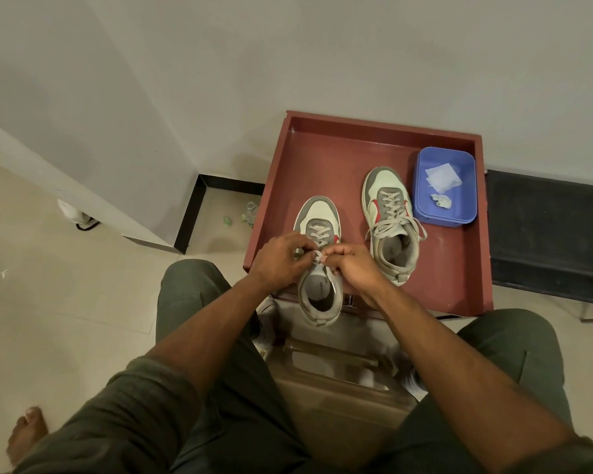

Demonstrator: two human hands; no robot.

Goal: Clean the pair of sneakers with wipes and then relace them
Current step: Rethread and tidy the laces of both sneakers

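Floor, far left: a bare foot (26,436) rests on pale tiles; small green scraps (227,221) and a little clear bottle (250,211) lie in the corner by the black skirting.
Left hand (277,260): fingers curled, pinching the lace (317,256) at the top eyelets of the near sneaker.
Near sneaker (319,268): grey, white and red, toe pointing away from the person; its front sits on the red tray (339,159) and its heel hangs over the tray's near edge. The lace is threaded through the lower eyelets.
Right hand (355,265): fingers curled, pinching the other end of the same lace, just beside the left hand and over the sneaker's tongue.
Far sneaker (389,224): stands wholly on the tray to the right of the first, apart from it, fully laced, with loose ends spilling over both sides.
Blue tub (444,186): sits at the tray's right side, just beside the far sneaker's toe; it holds a flat white wipe (440,176) and a crumpled used wipe (440,201).
Far right: a dark bench (548,234) runs along the wall.
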